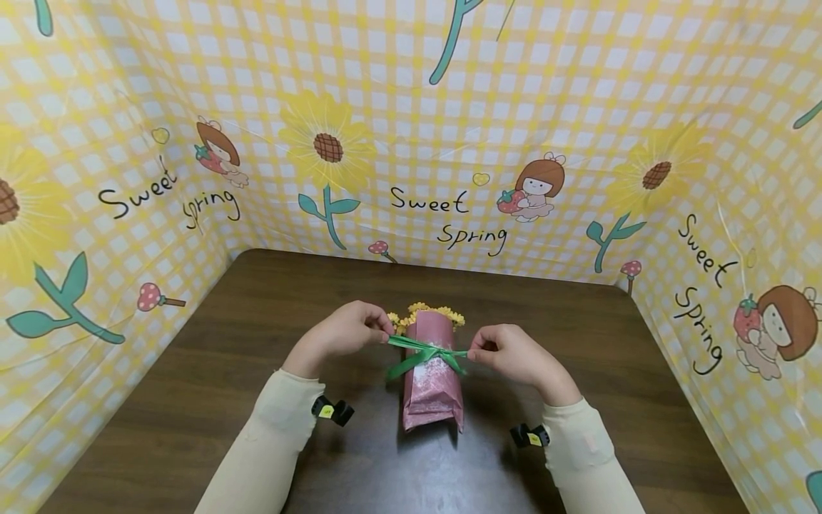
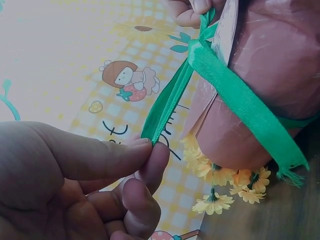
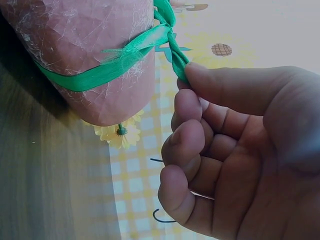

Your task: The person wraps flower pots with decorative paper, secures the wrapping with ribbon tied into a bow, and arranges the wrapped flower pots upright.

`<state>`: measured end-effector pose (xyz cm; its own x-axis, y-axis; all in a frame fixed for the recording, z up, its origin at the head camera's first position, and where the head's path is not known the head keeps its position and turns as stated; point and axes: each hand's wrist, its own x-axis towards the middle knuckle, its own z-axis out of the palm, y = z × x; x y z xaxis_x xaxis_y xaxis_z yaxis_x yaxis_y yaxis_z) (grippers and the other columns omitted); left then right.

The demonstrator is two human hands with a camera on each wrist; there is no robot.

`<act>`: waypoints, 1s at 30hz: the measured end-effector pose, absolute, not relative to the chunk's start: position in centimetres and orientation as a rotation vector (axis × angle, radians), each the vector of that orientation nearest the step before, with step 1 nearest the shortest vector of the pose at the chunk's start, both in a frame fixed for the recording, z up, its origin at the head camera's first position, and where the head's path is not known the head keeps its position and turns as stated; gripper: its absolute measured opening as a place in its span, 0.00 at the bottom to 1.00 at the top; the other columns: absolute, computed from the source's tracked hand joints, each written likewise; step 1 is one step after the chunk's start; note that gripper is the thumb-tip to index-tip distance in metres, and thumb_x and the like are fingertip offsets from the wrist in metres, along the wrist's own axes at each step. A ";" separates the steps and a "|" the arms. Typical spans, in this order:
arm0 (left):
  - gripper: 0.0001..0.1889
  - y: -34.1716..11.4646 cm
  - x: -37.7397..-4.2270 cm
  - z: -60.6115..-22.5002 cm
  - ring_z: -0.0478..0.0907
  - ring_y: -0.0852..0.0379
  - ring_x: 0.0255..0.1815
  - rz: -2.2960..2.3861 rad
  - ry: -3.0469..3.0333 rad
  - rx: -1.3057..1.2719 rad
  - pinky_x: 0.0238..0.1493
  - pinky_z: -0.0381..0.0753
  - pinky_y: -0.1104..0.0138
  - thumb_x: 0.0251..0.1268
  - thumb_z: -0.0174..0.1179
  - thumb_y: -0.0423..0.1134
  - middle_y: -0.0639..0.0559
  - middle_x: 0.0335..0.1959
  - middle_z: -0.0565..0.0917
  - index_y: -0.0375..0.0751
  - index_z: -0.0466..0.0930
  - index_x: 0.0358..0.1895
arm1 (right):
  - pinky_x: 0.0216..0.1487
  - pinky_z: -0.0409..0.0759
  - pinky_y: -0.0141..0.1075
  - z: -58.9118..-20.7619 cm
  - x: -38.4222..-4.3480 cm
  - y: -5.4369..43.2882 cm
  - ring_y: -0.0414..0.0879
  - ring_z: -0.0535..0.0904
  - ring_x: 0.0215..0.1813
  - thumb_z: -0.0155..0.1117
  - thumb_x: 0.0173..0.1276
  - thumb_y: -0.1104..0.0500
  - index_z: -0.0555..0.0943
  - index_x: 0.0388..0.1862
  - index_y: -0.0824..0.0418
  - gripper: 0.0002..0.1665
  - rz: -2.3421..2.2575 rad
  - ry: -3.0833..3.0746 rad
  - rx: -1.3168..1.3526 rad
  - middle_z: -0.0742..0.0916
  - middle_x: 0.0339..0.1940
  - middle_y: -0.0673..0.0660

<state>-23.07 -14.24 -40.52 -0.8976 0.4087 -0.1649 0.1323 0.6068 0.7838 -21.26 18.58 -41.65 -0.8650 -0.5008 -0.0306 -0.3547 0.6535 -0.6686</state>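
Observation:
A bouquet wrapped in pink paper (image 1: 432,403) lies on the table, its yellow flowers (image 1: 454,317) at the far end. Round its middle runs a green ribbon (image 1: 426,354), knotted at the front with loops and loose tails. My left hand (image 1: 347,332) pinches one ribbon loop (image 2: 167,107) between thumb and forefinger, left of the knot. On the other side, my right hand (image 1: 516,355) pinches a second loop (image 3: 177,57), smaller, with thumb and forefinger. Both loops are drawn out sideways from the knot. One tail with a frayed end (image 2: 290,170) hangs over the paper.
The brown wooden table (image 1: 193,400) is enclosed at the back and sides by a yellow checked cloth (image 1: 411,128) printed with sunflowers and lettering. Black wrist-worn devices (image 1: 332,410) sit at both sleeve cuffs.

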 end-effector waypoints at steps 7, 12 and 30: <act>0.04 -14.2 -23.0 -40.2 0.72 0.54 0.32 1.181 2.505 0.427 0.33 0.71 0.63 0.72 0.62 0.33 0.49 0.34 0.85 0.43 0.85 0.37 | 0.31 0.75 0.36 -41.7 -21.3 18.7 0.42 0.74 0.29 0.69 0.71 0.56 0.84 0.32 0.51 0.06 -1.009 2.661 -0.697 0.81 0.26 0.46; 0.04 -14.2 -23.0 -40.3 0.73 0.54 0.33 1.177 2.511 0.428 0.35 0.71 0.63 0.71 0.62 0.33 0.51 0.34 0.85 0.44 0.85 0.37 | 0.31 0.74 0.36 -41.7 -21.3 18.7 0.41 0.73 0.29 0.68 0.72 0.56 0.84 0.32 0.52 0.06 -1.001 2.659 -0.701 0.81 0.26 0.46; 0.05 -14.4 -23.1 -40.4 0.73 0.54 0.34 1.178 2.506 0.417 0.35 0.72 0.63 0.71 0.62 0.32 0.52 0.35 0.85 0.44 0.86 0.38 | 0.31 0.74 0.35 -41.7 -21.4 18.8 0.41 0.73 0.29 0.68 0.72 0.57 0.84 0.32 0.52 0.06 -0.979 2.662 -0.728 0.81 0.26 0.46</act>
